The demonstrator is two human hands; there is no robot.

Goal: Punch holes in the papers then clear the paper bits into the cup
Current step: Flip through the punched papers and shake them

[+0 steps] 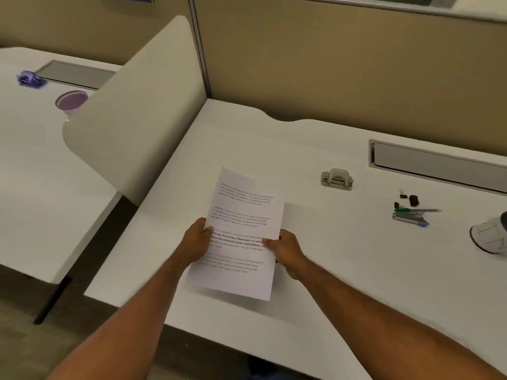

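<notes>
I hold the papers (241,234) by both side edges, left hand (196,239) and right hand (288,249) pinched shut, above the desk's (329,283) front-left part; unpunched, I think. Next, carry them toward the hole punch (337,179) near the back edge

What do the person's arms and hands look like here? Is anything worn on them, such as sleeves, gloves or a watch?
Both forearms are bare all the way to the picture's lower edge: no sleeve shows. The left hand and the right hand wear no gloves, and no ring, watch or wristband is visible. No markings can be made out.
</notes>
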